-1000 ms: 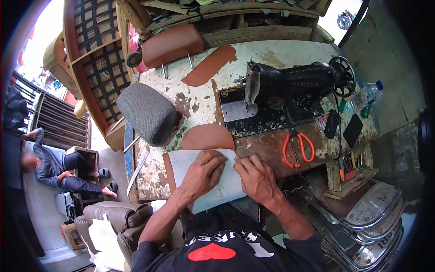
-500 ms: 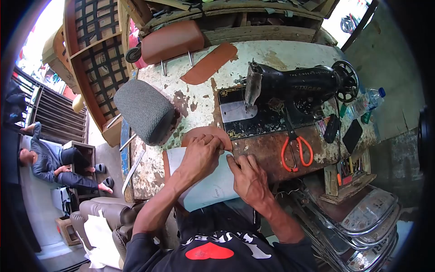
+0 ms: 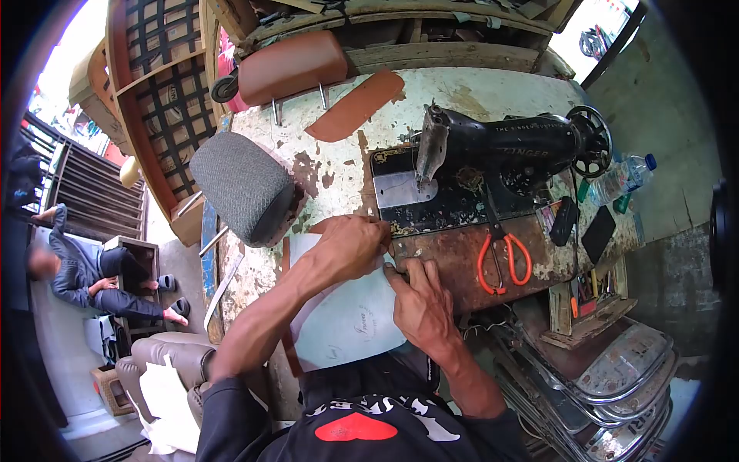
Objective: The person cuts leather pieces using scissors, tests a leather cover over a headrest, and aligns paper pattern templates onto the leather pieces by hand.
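A pale sheet (image 3: pixel 346 323) with small writing lies over brown material (image 3: pixel 292 354) at the table's front edge. My left hand (image 3: pixel 352 245) is closed at the sheet's upper edge, covering most of a rounded brown piece; what its fingertips pinch is hidden. My right hand (image 3: pixel 422 304) presses bent fingers on the sheet's right edge, thumb and fingers together. Just beyond my hands stands a black sewing machine (image 3: pixel 500 146). Orange-handled scissors (image 3: pixel 504 262) lie to the right of my right hand.
A grey cushion (image 3: pixel 242 189), a brown headrest (image 3: pixel 292 68) and a brown strip (image 3: pixel 356 106) lie on the worn table (image 3: pixel 454 88). At right are a bottle (image 3: pixel 627 177) and dark objects. A person (image 3: pixel 85 273) sits at far left; chair frames (image 3: pixel 627 369) are stacked lower right.
My left hand has moved up and slightly right over the rounded brown piece. The sheet has turned and shifted toward my body. My right hand has stayed near its right edge.
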Demonstrator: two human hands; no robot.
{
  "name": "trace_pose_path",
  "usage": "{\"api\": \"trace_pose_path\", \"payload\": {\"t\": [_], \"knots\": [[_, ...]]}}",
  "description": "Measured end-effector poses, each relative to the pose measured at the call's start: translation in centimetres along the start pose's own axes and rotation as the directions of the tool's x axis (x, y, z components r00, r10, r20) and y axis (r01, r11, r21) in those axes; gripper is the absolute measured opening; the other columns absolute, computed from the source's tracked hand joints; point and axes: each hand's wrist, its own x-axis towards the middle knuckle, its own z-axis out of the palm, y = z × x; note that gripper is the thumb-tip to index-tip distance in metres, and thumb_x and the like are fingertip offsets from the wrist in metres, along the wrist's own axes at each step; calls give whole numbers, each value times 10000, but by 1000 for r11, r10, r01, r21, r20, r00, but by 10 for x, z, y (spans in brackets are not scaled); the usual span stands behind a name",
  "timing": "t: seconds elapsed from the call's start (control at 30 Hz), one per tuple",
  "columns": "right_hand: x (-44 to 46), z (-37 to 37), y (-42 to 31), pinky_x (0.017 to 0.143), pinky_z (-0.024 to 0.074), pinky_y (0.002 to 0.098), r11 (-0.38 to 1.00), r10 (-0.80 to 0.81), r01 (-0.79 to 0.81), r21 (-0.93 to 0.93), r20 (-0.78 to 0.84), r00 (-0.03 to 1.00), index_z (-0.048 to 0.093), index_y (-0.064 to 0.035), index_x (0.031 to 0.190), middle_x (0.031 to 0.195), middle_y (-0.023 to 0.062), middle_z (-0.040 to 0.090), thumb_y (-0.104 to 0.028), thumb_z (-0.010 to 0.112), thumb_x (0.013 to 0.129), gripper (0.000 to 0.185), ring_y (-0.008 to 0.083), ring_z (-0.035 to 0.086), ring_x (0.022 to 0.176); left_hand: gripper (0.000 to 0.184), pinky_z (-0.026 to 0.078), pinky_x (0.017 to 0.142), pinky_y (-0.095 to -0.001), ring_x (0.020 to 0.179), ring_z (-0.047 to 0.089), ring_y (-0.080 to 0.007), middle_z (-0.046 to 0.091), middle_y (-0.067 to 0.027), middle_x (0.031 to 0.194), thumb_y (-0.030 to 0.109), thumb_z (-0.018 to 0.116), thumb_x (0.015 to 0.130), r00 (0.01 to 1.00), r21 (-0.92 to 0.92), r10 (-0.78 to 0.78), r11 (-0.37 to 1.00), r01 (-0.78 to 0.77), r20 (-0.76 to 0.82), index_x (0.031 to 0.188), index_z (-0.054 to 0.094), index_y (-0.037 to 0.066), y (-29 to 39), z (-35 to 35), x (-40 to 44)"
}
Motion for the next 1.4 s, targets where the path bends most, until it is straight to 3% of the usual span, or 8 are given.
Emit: {"api": "trace_pose_path", "payload": {"t": [0.07, 0.4, 0.5, 0.6, 0.7, 0.87, 1.07, 1.4], "knots": [[0, 0, 1, 756, 606, 468, 1000, -24, 24, -4, 9, 1000, 716, -33, 1245, 1144, 102, 566, -58, 610, 880, 381, 316, 571, 1121, 115, 584, 824, -499, 936, 738, -361, 760, -142, 969, 160, 665, 898, 986, 88, -99, 992, 88, 137, 968, 713, 82, 3, -5, 8], [4, -3, 1, 793, 617, 460, 993, -114, 115, -16, 24, 993, 699, 23, 1236, 1315, 113, 581, -60, 609, 891, 366, 333, 574, 1149, 158, 575, 798, -506, 898, 735, -380, 760, -155, 921, 229, 700, 892, 951, 125, -158, 984, 129, 265, 1007, 714, 122, 2, -13, 23], [0, 10, -1, 840, 597, 474, 991, -118, 119, -62, 25, 993, 701, 48, 1214, 1307, 162, 598, -78, 587, 917, 342, 343, 589, 1122, 200, 577, 808, -498, 906, 736, -383, 764, -155, 946, 256, 705, 892, 956, 128, -152, 984, 123, 250, 1052, 720, 137, -1, -12, 19], [1, 22, -8, 898, 535, 491, 995, 61, -58, -83, 33, 998, 613, 60, 1334, 1232, 216, 607, -126, 559, 959, 423, 341, 610, 1065, 248, 581, 817, -486, 910, 736, -382, 768, -136, 956, 280, 700, 894, 941, 87, -175, 984, 156, 290, 1104, 738, 154, -6, -30, 10], [6, 8, -2, 884, 520, 450, 942, -191, 196, -272, 43, 981, 625, 33, 1298, 1172, 167, 610, -137, 563, 953, 390, 313, 603, 1072, 198, 582, 813, -485, 893, 738, -376, 768, -130, 945, 252, 687, 888, 953, 135, -161, 982, 129, 257, 1041, 749, 143, -18, -36, 14], [7, 11, -8, 909, 485, 408, 952, -173, 177, -249, 40, 984, 679, -19, 1109, 1148, 121, 605, -128, 569, 926, 240, 278, 584, 1073, 147, 580, 796, -483, 861, 739, -360, 760, -131, 897, 205, 682, 857, 988, 138, -16, 990, -5, 151, 966, 759, 145, -21, -37, 38], [10, 6, -14, 926, 483, 410, 958, -147, 148, -246, 24, 989, 672, -10, 1055, 1118, 127, 612, -115, 560, 926, 201, 283, 585, 1070, 145, 577, 793, -467, 858, 745, -347, 754, -139, 848, 234, 690, 854, 956, 245, -50, 969, -22, 288, 927, 775, 142, -11, -37, 55], [20, 12, -13, 907, 530, 429, 973, -87, 82, -218, -14, 996, 635, 54, 1237, 1051, 151, 639, -96, 560, 929, 350, 294, 611, 1024, 187, 572, 837, -493, 865, 747, -393, 750, -199, 864, 222, 710, 866, 968, 390, -59, 920, -42, 243, 939, 760, 58, -17, -16, 60]]}}
